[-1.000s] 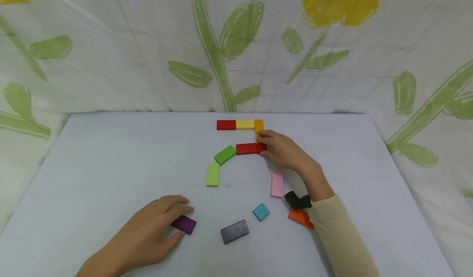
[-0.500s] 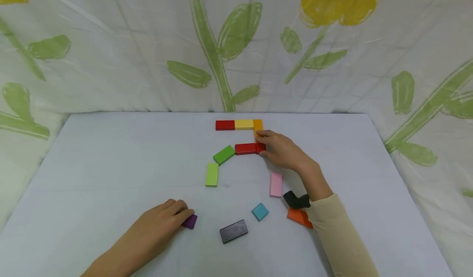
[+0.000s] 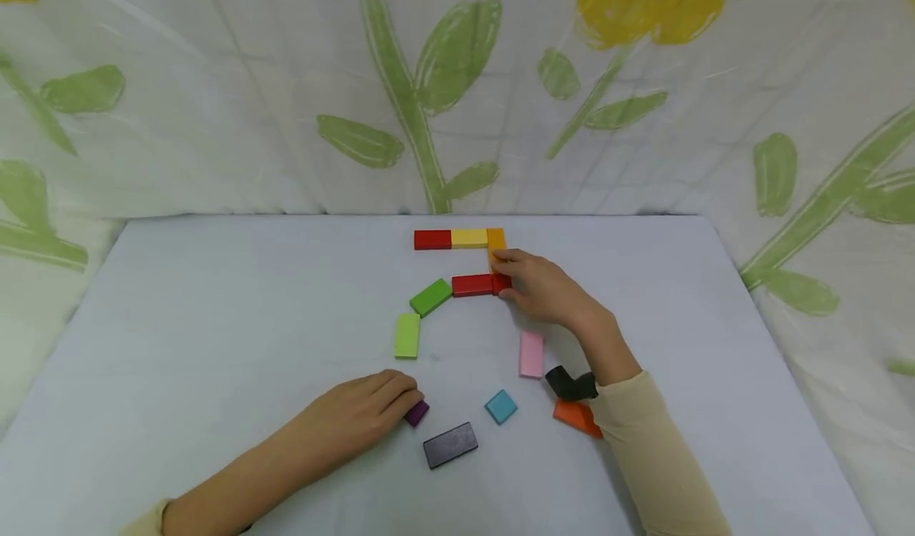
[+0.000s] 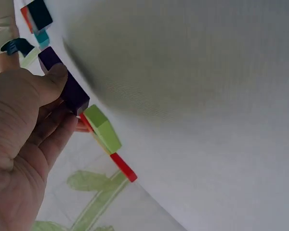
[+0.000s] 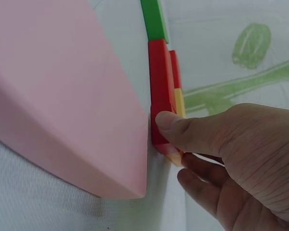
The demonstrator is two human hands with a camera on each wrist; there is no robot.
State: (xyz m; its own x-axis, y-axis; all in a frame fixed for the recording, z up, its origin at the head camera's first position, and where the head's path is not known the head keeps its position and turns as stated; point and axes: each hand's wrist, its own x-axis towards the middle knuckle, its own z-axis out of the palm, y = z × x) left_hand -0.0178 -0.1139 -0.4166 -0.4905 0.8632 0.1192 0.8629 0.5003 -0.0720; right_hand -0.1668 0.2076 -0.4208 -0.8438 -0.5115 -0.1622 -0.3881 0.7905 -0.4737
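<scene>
My left hand (image 3: 360,413) pinches a purple block (image 4: 70,89) between thumb and fingers; in the head view only the block's end shows past the fingertips. Just beyond it lies a lime-green block (image 3: 407,336), joined at its far corner by a green block (image 3: 431,298). A long red block (image 3: 472,285) continues that line. My right hand (image 3: 550,290) holds the short red block (image 5: 160,134) at the line's right end, thumb on its near face. Its index finger reaches the orange block (image 3: 496,238), which runs back to a yellow block (image 3: 469,238) and a dark red block (image 3: 432,240).
Loose on the white table (image 3: 236,321) lie a grey block (image 3: 450,445), a small blue block (image 3: 501,406) and a pink block (image 3: 531,355). An orange-red block (image 3: 575,418) is partly under my right sleeve, beside a curved black piece (image 3: 569,383) at the wrist. A flower-patterned cloth (image 3: 272,123) rises behind.
My left hand has closed its fingers round the purple block and carried it right and slightly away from me, toward the lime-green block. My right hand stays at the short red block.
</scene>
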